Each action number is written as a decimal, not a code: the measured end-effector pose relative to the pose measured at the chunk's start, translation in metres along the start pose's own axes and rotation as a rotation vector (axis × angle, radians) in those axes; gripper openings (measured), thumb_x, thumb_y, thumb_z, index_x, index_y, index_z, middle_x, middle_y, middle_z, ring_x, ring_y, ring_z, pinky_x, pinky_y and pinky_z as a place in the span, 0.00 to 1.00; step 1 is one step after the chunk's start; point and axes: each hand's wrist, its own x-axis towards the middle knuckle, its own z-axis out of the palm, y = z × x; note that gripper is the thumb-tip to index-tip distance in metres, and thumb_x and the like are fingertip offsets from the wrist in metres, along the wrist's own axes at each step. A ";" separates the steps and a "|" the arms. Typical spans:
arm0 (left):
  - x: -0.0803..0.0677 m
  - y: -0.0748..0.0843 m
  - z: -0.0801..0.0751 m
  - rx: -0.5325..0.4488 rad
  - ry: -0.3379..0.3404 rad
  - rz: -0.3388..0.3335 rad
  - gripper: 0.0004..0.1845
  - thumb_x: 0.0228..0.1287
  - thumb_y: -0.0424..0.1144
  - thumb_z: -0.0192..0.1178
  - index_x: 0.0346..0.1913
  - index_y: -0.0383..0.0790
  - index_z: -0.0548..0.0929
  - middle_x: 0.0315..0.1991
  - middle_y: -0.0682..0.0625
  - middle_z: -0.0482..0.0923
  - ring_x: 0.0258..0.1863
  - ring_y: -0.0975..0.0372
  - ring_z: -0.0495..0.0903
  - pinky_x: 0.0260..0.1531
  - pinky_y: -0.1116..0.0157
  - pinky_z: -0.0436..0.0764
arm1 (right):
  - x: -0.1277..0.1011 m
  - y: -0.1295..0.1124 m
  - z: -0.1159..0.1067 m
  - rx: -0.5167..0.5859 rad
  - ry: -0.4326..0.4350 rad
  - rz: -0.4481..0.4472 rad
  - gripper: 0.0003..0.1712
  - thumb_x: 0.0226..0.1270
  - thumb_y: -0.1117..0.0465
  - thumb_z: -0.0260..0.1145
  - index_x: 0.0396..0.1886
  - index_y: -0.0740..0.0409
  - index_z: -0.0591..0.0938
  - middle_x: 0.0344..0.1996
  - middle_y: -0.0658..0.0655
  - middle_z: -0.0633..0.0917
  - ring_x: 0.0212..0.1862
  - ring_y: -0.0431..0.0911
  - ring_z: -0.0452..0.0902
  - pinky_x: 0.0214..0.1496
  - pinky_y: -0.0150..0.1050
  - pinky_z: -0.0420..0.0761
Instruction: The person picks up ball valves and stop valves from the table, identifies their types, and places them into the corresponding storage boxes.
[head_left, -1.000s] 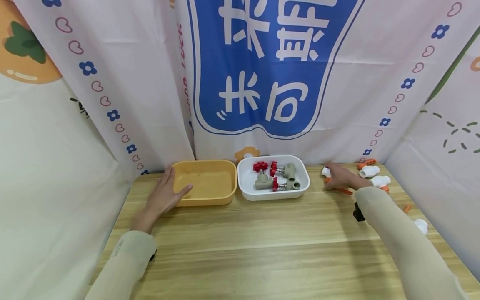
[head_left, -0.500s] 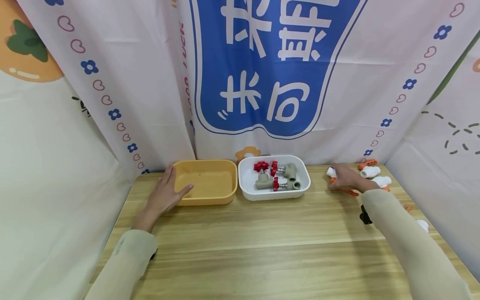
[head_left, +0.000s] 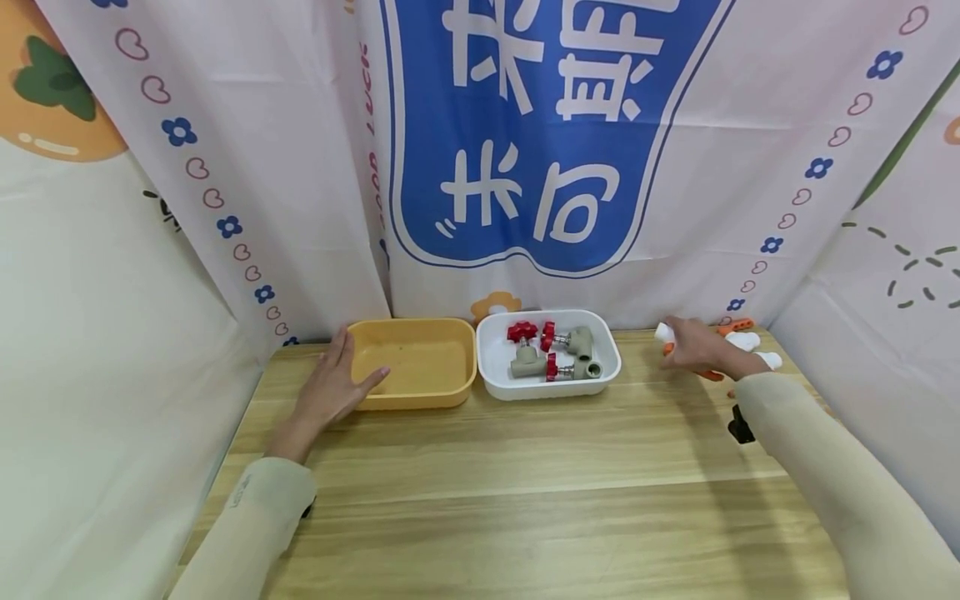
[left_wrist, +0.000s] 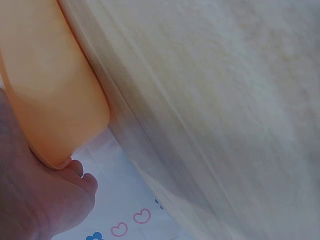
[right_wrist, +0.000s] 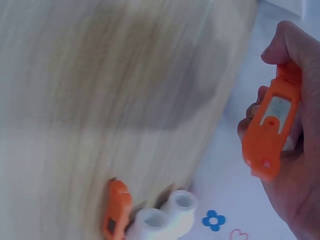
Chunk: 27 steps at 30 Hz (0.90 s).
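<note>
At the back left of the table, my left hand [head_left: 330,392] holds the left end of a yellow tray [head_left: 416,402], its thumb over the rim. In the left wrist view, fingertips [left_wrist: 89,184] curl at the end of that tray [left_wrist: 55,85]. Over the back right, my right hand [head_left: 697,346] grips a white plastic ball valve [head_left: 664,332] with an orange lever handle. The orange handle [right_wrist: 270,130] faces the right wrist camera; the hand hides much of the white body. A white tray [head_left: 540,392] beside the yellow one holds grey-green valves [head_left: 528,363] with red handwheels.
Several more white ball valves [head_left: 743,341] with orange handles [head_left: 738,326] lie at the table's right edge, partly behind the right arm. Two white pipe openings [right_wrist: 152,218] show in the right wrist view. A printed cloth [head_left: 322,208] hangs directly behind the trays.
My right hand has taken hold of the ball valve and lifted it, shifting slightly right. My left hand has stayed on the yellow tray.
</note>
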 end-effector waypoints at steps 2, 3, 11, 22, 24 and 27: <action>0.001 -0.001 0.000 0.006 -0.005 -0.004 0.61 0.75 0.77 0.41 0.83 0.29 0.31 0.86 0.37 0.23 0.85 0.38 0.35 0.82 0.40 0.40 | -0.001 -0.004 -0.003 -0.006 0.002 -0.003 0.51 0.54 0.58 0.80 0.72 0.78 0.68 0.38 0.63 0.84 0.35 0.50 0.77 0.39 0.46 0.80; 0.001 -0.001 0.000 0.008 -0.006 -0.006 0.61 0.74 0.77 0.40 0.83 0.29 0.31 0.86 0.37 0.23 0.85 0.38 0.34 0.82 0.40 0.39 | -0.001 -0.007 -0.005 -0.008 0.004 -0.010 0.51 0.54 0.58 0.80 0.71 0.79 0.68 0.39 0.63 0.85 0.35 0.50 0.77 0.39 0.46 0.80; 0.001 -0.002 0.000 0.009 -0.011 -0.014 0.62 0.74 0.78 0.39 0.83 0.30 0.31 0.86 0.37 0.23 0.84 0.36 0.36 0.82 0.39 0.40 | 0.006 -0.029 -0.013 -0.004 0.047 -0.095 0.34 0.52 0.61 0.78 0.56 0.69 0.76 0.32 0.57 0.82 0.31 0.49 0.75 0.33 0.41 0.77; 0.000 -0.001 -0.004 -0.002 -0.039 0.015 0.66 0.71 0.79 0.46 0.83 0.27 0.30 0.85 0.35 0.22 0.84 0.37 0.33 0.83 0.40 0.37 | 0.012 -0.059 -0.020 -0.007 0.041 -0.150 0.35 0.51 0.62 0.80 0.57 0.68 0.77 0.38 0.59 0.85 0.35 0.50 0.78 0.38 0.44 0.82; -0.001 -0.001 -0.005 -0.001 -0.045 0.023 0.67 0.70 0.79 0.48 0.82 0.27 0.30 0.85 0.34 0.22 0.84 0.36 0.33 0.82 0.40 0.38 | 0.013 -0.063 -0.020 -0.014 0.046 -0.169 0.34 0.49 0.62 0.80 0.56 0.68 0.77 0.37 0.58 0.85 0.35 0.49 0.78 0.37 0.44 0.82; -0.002 -0.001 -0.007 -0.014 -0.059 0.025 0.68 0.69 0.78 0.50 0.82 0.26 0.30 0.85 0.33 0.22 0.84 0.37 0.32 0.82 0.40 0.38 | 0.015 -0.070 -0.021 -0.019 0.054 -0.192 0.34 0.49 0.62 0.80 0.55 0.67 0.78 0.37 0.57 0.85 0.35 0.49 0.77 0.38 0.44 0.82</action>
